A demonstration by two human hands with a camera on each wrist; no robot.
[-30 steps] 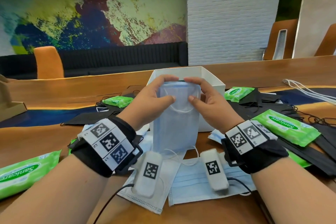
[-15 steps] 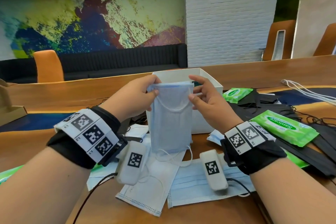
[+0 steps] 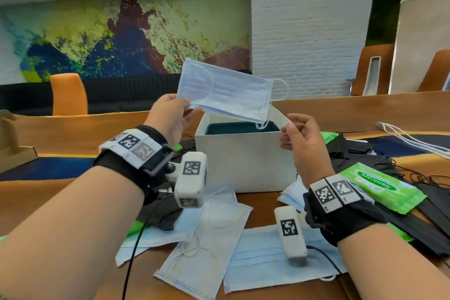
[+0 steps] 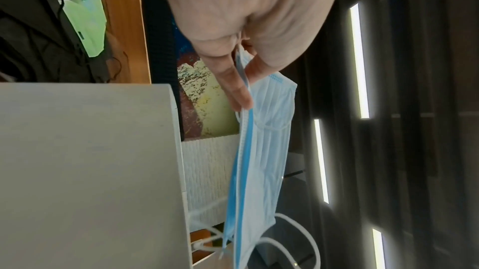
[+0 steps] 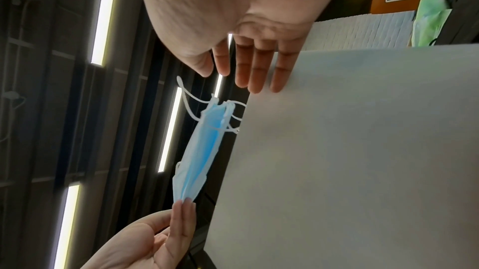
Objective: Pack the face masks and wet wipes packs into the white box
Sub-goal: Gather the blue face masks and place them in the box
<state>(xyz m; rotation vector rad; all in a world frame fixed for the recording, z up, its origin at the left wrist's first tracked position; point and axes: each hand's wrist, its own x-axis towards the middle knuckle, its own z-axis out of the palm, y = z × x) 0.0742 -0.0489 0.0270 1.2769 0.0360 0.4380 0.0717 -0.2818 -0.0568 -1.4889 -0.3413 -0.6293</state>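
Left hand (image 3: 170, 117) pinched a thin stack of blue face masks (image 3: 226, 92) by one short end, thumb and fingers clamped on it, holding it tilted above the open white box (image 3: 243, 163). Right hand (image 3: 304, 143) was beside the box's right wall, fingers straight and slightly apart, holding nothing. Judged light, limp and prone to fanning; ear loops dangled and could snag the rim. Best supported at both short ends.
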